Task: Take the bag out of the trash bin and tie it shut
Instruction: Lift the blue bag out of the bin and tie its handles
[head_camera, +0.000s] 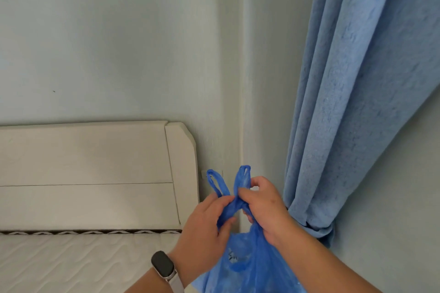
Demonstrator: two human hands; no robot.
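Observation:
A translucent blue plastic bag point(247, 261) hangs in front of me, held up in the air near the room's corner. Its two handle loops stick up, one at the left point(215, 183) and one at the right point(243, 177), and they cross between my hands. My left hand point(204, 228), with a dark band on its wrist, pinches the left handle's strip. My right hand point(264, 207) grips the right handle just below its loop. The trash bin is not in view.
A cream headboard point(95, 173) and a white quilted mattress point(71, 261) lie at the lower left. A blue curtain point(357, 102), tied back low down, hangs at the right. Pale walls meet in a corner point(241, 102) behind the bag.

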